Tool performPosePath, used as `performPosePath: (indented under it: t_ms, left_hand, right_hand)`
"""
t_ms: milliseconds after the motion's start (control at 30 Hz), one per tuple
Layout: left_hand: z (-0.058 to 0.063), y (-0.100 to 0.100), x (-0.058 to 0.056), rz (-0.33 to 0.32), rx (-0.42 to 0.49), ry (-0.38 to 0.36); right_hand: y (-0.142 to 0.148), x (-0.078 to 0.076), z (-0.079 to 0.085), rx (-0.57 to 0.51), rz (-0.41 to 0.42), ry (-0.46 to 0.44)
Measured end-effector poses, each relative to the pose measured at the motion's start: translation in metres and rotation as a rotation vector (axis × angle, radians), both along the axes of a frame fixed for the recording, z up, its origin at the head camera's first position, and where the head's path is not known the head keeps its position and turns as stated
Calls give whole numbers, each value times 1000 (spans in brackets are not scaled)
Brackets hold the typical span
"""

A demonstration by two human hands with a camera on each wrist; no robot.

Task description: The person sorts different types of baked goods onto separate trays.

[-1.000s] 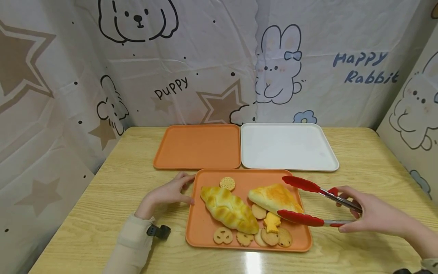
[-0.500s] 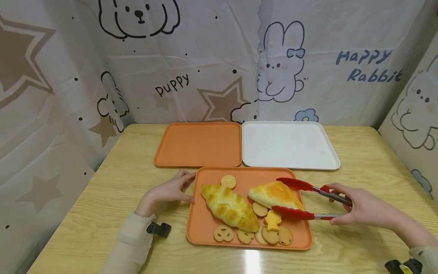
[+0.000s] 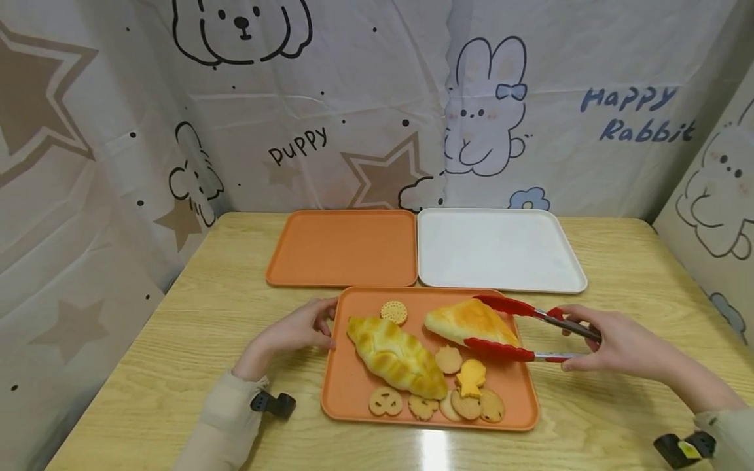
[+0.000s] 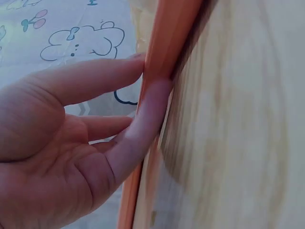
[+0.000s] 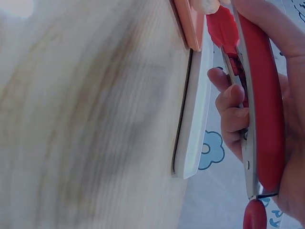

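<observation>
My right hand [image 3: 618, 343] grips a pair of red-tipped metal tongs [image 3: 499, 349], thumb on one arm and fingers on the other. The tong heads straddle a triangular golden-topped bread [image 3: 471, 319] at the right side of the near orange tray [image 3: 347, 386]; the front head touches it. In the right wrist view the tongs' red handle [image 5: 262, 105] lies along the palm. My left hand [image 3: 294, 327] touches the tray's left edge, thumb and fingertips spread along it. The left wrist view shows fingers [image 4: 152, 102] against the tray's outer wall [image 4: 164, 43].
A braided bread roll [image 3: 396, 356] lies on the near tray. Cookies sit around it, including a round cookie [image 3: 393, 313], a pretzel-shaped cookie [image 3: 385, 401] and a yellow cookie [image 3: 471, 377]. Behind stand another orange tray [image 3: 344, 248] and a white tray [image 3: 501, 250], side by side.
My right hand has moved the tongs left and away from me, closer around the triangular bread. The bread has shifted slightly back, showing more of the cookie beside it. The left hand stays at the tray.
</observation>
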State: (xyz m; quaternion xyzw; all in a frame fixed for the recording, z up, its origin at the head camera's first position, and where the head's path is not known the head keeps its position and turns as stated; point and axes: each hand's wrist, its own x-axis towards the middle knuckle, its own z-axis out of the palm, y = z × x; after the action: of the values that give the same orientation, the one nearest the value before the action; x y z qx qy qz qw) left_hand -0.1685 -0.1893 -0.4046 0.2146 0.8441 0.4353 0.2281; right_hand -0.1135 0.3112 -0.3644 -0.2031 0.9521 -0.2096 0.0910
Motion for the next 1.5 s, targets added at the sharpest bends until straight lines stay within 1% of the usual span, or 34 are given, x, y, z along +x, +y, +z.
performPosePath:
  t_ms: [100,233,333,500,733,867,1167,1500]
  left_hand:
    - [-2,0,0,10,42,-34]
    - [-3,-2,1,34,130,-150]
    - [-5,-3,2,50,169,-212]
    - [-5,-2,1,55,178,-226]
    - [-7,-2,1,51,189,-226]
    - [-8,-3,0,45,192,-227]
    - [-5,-2,2,42,199,-234]
    - [-6,-3,1,54,206,-246]
  right_hand:
    - [-3,-4,3,-2,-6,29]
    - [-11,-15,2,11,3,82]
    - [-17,-25,1,7,16,112]
    - [-27,-40,1,14,-6,132]
    - [-43,-64,-1,36,-12,211]
    - [-54,-76,-2,55,-25,241]
    - [-78,-100,-2,81,-45,248]
    - [-106,-124,-4,62,-78,254]
